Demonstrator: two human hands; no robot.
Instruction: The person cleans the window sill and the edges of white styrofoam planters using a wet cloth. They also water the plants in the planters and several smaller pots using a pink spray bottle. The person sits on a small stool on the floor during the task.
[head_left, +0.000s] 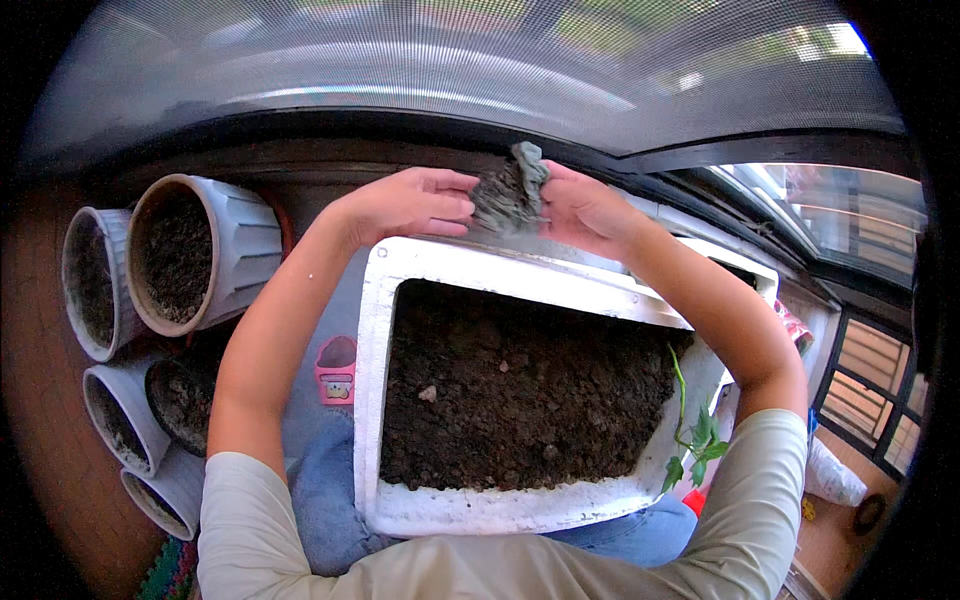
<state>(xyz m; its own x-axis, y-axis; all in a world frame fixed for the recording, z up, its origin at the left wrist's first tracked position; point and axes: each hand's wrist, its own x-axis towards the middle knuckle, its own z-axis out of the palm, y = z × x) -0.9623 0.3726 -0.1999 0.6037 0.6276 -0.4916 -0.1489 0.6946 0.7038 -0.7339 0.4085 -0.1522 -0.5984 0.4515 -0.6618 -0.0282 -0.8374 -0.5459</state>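
Note:
A crumpled grey-green cloth [511, 195], dark with soil, is up beyond the far rim of a white foam box [480, 262]. My right hand [585, 210] grips the cloth's right side. At its left edge is my left hand [410, 207], fingers stretched out and apart, their tips at or very near the cloth; firm contact is hard to make out. Below my arms, dark soil [520, 390] with a few pale lumps fills the box. A green leafy vine [682, 420] hangs over the box's right side.
White pots of soil [205, 240] lie tipped on the left, with a dark round pot [185, 400] among them. A small pink container [336, 370] is left of the box. Behind runs a mesh screen [400, 70]. Another white box [735, 262] stands at the right.

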